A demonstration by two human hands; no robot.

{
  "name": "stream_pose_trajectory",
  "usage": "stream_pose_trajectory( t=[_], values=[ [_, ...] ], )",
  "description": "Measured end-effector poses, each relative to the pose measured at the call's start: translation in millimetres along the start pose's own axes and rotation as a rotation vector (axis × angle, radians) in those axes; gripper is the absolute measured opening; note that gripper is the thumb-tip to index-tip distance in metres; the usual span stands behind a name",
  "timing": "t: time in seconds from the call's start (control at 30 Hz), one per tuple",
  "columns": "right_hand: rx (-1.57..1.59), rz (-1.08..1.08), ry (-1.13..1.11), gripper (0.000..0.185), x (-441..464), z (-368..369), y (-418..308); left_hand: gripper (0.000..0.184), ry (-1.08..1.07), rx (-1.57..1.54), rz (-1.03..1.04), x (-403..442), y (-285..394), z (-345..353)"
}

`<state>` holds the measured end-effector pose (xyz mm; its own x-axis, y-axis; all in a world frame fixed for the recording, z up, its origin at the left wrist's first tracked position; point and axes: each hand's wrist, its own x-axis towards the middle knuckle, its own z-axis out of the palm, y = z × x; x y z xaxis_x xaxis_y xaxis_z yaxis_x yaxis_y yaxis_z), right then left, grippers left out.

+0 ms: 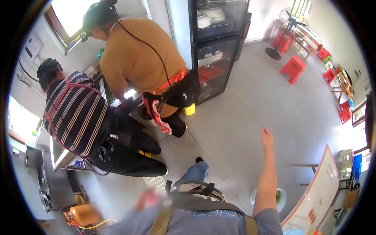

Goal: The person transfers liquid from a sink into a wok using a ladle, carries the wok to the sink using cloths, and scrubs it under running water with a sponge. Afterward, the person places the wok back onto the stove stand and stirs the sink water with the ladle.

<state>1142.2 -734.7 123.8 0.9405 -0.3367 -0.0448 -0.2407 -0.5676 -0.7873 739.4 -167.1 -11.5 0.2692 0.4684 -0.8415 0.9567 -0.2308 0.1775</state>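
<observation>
My right hand (267,137) reaches forward over the grey tiled floor (239,129), its fingers curled in and nothing visible in them. Beneath my right forearm shows a white basin (284,203) with something green inside, partly hidden by the arm. Low on the left, my left hand (143,200) is smeared by blur beside my body. A pinkish-red patch (153,199) lies at that hand; whether it is held, and what it is, I cannot make out.
Two people (145,58) (78,113) bend over a counter at left. A dark glass-doored cabinet (214,58) stands ahead. A white-topped table (313,196) is at right, an orange gas cylinder (84,214) at lower left. Red stools (293,68) and a standing fan (290,23) are farther off.
</observation>
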Motion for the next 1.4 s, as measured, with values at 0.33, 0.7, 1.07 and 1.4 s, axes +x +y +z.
stream_pose_trajectory(
  t=[0.33,0.7,1.07,1.4],
  values=[
    [0.697,0.337,-0.712,0.023,106.4,215.4,-154.8,0.039,-0.040,-0.280,0.887,-10.9,35.0,74.0],
    [0.705,-0.091,-0.747,0.022,248.1,432.7,-349.9,0.038,0.223,-0.175,-0.009,-41.7,196.2,124.9],
    [0.016,-0.785,-0.702,0.014,322.6,565.6,-425.1,0.038,0.257,-0.388,-0.233,-104.1,372.3,162.7],
    [-0.257,-1.213,-0.554,0.008,290.4,623.8,-422.7,0.037,0.290,-0.527,-0.419,-128.7,422.9,190.4]
  ],
)
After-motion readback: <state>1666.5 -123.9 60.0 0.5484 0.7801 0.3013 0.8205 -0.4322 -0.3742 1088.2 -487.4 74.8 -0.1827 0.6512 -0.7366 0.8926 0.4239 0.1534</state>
